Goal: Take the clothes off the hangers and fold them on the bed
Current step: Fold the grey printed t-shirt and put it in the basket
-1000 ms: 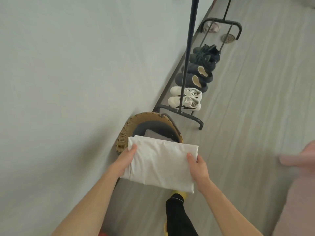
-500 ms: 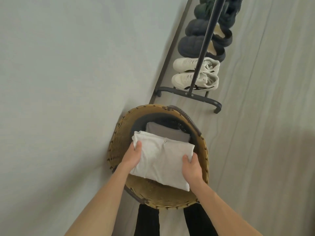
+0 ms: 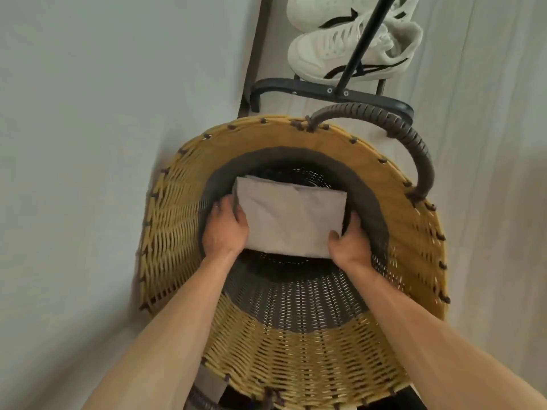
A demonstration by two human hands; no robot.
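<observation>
A folded white garment (image 3: pixel 288 221) lies deep inside a tall woven basket (image 3: pixel 177 232), down near its dark bottom. My left hand (image 3: pixel 225 229) grips the garment's left edge, fingers curled under it. My right hand (image 3: pixel 349 245) holds its right edge, thumb on top. Both forearms reach down through the basket's mouth. Another folded piece peeks out under the garment's far edge, mostly hidden.
The basket stands against a pale wall on the left, with a dark wrapped handle (image 3: pixel 414 149) at its far right rim. Just behind it sits the black foot of a clothes rack (image 3: pixel 331 91), with white sneakers (image 3: pixel 352 51) on the wooden floor.
I have leaned over the basket, and both hands have lowered the folded garment from above the rim down to the bottom.
</observation>
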